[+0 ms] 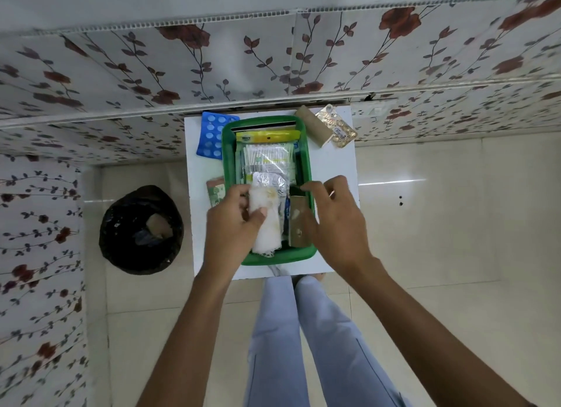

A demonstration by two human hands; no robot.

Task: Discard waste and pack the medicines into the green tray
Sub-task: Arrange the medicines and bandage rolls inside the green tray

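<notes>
The green tray (305, 151) sits in the middle of a small white table (331, 169). Inside lie a cotton swab packet (268, 157), a silver blister strip (273, 180) and a brown box (299, 221). My left hand (233, 221) grips a white gauze roll (265, 224) over the tray's near end. My right hand (331, 215) hovers at the tray's right rim beside the brown box, fingers apart and holding nothing. Outside the tray lie a blue pill strip (211, 136), a brown box (312, 128), a gold blister strip (337, 127) and a green-brown packet (214, 192).
A black-lined waste bin (141, 230) stands on the floor left of the table, with a brown piece inside. Floral wall panels close in behind and to the left. My legs are under the table's near edge. Tiled floor lies to the right.
</notes>
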